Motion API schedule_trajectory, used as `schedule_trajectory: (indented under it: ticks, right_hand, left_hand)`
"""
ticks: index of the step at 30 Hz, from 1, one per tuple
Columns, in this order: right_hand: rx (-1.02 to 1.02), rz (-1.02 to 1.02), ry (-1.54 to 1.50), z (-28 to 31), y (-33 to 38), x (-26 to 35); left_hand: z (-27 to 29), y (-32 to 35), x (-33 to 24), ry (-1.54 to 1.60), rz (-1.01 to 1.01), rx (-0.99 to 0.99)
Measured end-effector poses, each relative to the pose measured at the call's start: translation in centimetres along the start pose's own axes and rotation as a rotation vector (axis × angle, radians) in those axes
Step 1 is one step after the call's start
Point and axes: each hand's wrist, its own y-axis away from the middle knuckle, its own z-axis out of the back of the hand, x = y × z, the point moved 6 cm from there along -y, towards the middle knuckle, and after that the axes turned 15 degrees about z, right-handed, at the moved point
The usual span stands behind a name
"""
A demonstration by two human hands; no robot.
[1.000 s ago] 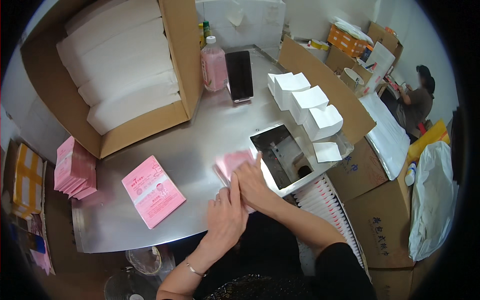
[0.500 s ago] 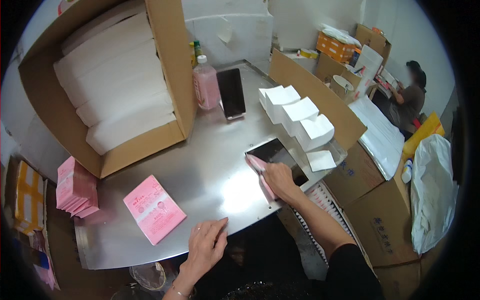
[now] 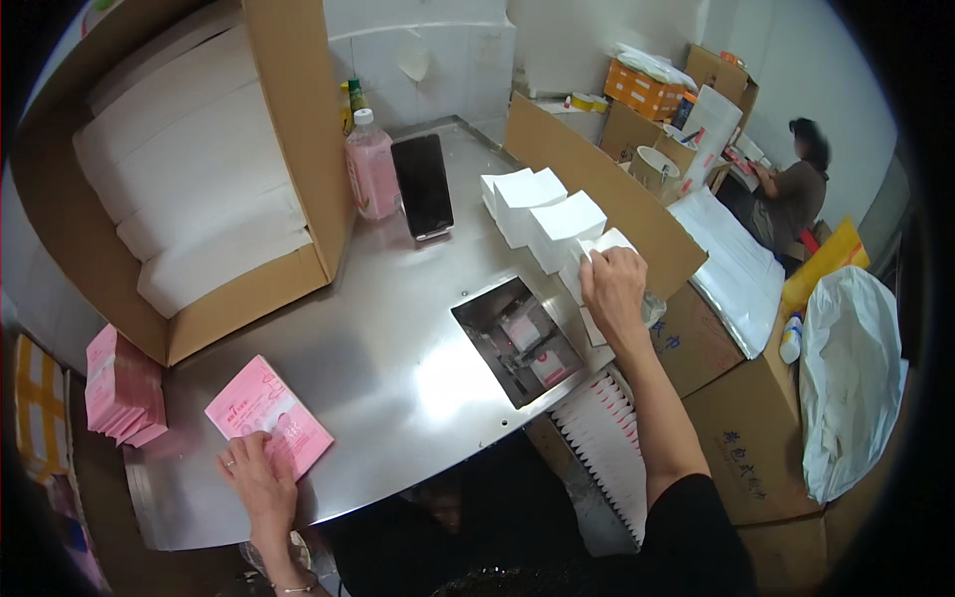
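A flat stack of pink printed packaging [image 3: 261,398] lies at the front left of the metal table. My left hand [image 3: 261,486] rests its fingertips on the near part of it, the fingers bent and slightly apart. At the right, several stacks of folded white tissues [image 3: 562,227] stand in a row. My right hand [image 3: 615,289] is closed on the folded white tissues [image 3: 609,242] at the near end of that row; its fingers partly hide them. Between the hands, a rectangular opening [image 3: 502,360] in the tabletop shows pink-and-white packets [image 3: 549,366] below.
A large cardboard box [image 3: 288,149] filled with white tissue bundles stands at the left. Behind the opening are a phone [image 3: 424,189] on a stand and a pink drink bottle [image 3: 371,171]. More pink packaging [image 3: 121,388] stands at the left edge. A person [image 3: 796,184] sits far right.
My right hand has left the opening, where it held a pink packet, and moved up right to the tissues. The packet has gone from it. My left hand moved left onto the pink stack.
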Motion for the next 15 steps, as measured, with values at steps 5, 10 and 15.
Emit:
schedule_trajectory:
  ticks: [5, 10, 15]
  right_hand:
    - [0.023, -0.067, -0.063, 0.3, -1.0, -1.0]
    - [0.036, -0.097, -0.150, 0.4, -1.1, -0.7]
    - [-0.082, -0.069, -0.223, 0.7, -0.2, -1.6]
  left_hand:
    - [0.8, -0.8, 0.1, 0.275, 0.090, 0.293]
    - [2.6, 0.8, -4.7, 0.319, -0.179, 0.103]
    - [-1.5, 4.6, -13.5, 0.442, -0.486, 0.306]
